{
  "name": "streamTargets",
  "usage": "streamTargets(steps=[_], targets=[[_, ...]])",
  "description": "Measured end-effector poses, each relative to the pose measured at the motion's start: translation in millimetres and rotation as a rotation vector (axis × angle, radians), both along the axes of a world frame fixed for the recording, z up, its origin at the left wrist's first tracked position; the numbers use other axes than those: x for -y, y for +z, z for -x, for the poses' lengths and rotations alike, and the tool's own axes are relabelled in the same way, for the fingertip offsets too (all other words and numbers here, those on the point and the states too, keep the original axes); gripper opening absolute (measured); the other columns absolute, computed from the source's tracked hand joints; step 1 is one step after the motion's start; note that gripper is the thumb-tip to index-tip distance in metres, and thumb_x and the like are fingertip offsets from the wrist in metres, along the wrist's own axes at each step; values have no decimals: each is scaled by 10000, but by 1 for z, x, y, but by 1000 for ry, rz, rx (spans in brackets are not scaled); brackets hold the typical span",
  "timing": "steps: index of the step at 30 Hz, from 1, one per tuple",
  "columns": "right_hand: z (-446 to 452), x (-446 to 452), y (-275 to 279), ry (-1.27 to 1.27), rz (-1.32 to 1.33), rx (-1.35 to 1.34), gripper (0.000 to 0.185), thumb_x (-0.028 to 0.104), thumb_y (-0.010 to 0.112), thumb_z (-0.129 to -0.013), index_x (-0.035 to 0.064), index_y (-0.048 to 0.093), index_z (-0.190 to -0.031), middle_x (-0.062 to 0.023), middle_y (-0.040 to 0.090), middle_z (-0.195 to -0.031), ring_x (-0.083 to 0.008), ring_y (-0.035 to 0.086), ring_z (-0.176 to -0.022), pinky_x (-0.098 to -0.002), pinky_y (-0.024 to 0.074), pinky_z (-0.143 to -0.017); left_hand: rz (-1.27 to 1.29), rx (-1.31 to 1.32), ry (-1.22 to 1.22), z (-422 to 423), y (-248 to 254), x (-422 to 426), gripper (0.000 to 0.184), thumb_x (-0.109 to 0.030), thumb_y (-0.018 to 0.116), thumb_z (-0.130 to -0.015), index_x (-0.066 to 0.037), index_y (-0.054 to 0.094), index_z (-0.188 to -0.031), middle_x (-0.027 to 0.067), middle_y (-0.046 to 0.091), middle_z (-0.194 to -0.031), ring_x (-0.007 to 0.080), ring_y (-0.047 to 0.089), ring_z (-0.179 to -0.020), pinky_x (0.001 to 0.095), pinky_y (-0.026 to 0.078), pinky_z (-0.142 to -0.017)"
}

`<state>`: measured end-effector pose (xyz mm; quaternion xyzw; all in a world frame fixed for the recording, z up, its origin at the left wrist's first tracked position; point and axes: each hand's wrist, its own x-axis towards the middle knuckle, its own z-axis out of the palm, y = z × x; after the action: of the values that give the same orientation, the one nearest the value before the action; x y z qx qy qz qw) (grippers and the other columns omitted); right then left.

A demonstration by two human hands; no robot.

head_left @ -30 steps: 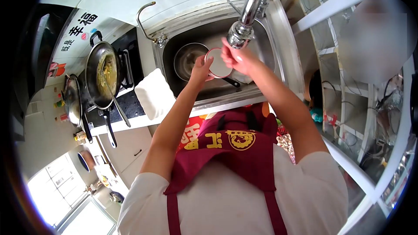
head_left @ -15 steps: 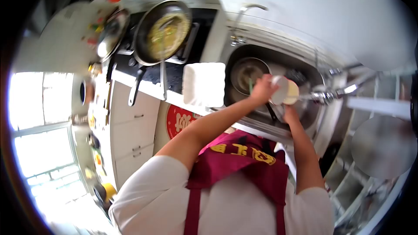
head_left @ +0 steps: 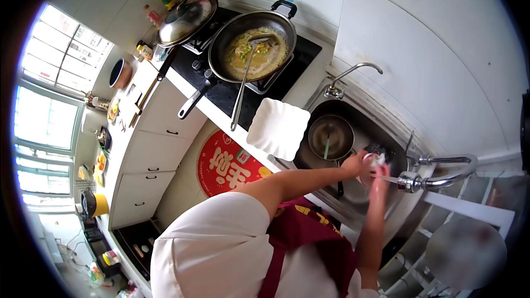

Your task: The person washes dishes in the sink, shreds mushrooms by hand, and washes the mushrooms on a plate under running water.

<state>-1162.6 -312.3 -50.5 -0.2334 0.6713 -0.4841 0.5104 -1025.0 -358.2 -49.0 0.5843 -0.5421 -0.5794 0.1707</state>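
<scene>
Over the sink, my left hand (head_left: 354, 165) is closed on the side of a small white bowl (head_left: 376, 160). Its shape is blurred and partly covered by fingers. My right hand (head_left: 379, 177) is closed on the bowl's other side, where a stream of water from the right-hand tap (head_left: 409, 181) meets the hand and bowl. Just left of my hands, a round metal pan (head_left: 331, 137) stands in the sink with a thin green-handled utensil (head_left: 327, 148) in it.
A white scalloped dish (head_left: 277, 128) sits on the counter edge left of the sink (head_left: 359, 207). On the stove, a wok (head_left: 221, 38) holds yellowish broth and a long-handled ladle (head_left: 239, 99). A lidded pan (head_left: 187, 19) stands beyond it. Another tap (head_left: 353, 72) rises behind the sink.
The head view has turned and shifted. The two pale round pieces seen between my hands are now closer together, and my right hand is now under the tap's water.
</scene>
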Motion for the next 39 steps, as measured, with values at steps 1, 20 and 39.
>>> streamTargets(steps=[1, 20, 39], targets=[[-6, 6, -23, 42, 71, -133, 366, 181, 548, -894, 75, 471, -1235, -74, 547, -1129, -169, 519, -1023, -301, 430, -867, -51, -13, 12, 1, 6, -2, 535, -440, 544, -848, -111, 429, -1254, 254, 567, -1000, 398, 590, -867, 447, 473, -793], [3, 1, 42, 1171, 714, -1482, 275, 136, 559, -771, 52, 586, -1031, -135, 526, -1146, -333, 487, -1098, -439, 384, -965, -227, -10, -529, -25, 40, 55, 442, -404, 501, -846, -140, 533, -1199, 139, 570, -1141, 346, 616, -924, 455, 579, -643], [14, -11, 51, 1071, 230, -770, 500, -3, 454, -696, 48, 534, -1187, -188, 535, -1175, -360, 501, -1108, -394, 382, -964, -165, -72, -204, -31, 0, 33, 444, -220, 486, -789, -129, 520, -1222, 190, 603, -1075, 313, 643, -860, 390, 553, -641]])
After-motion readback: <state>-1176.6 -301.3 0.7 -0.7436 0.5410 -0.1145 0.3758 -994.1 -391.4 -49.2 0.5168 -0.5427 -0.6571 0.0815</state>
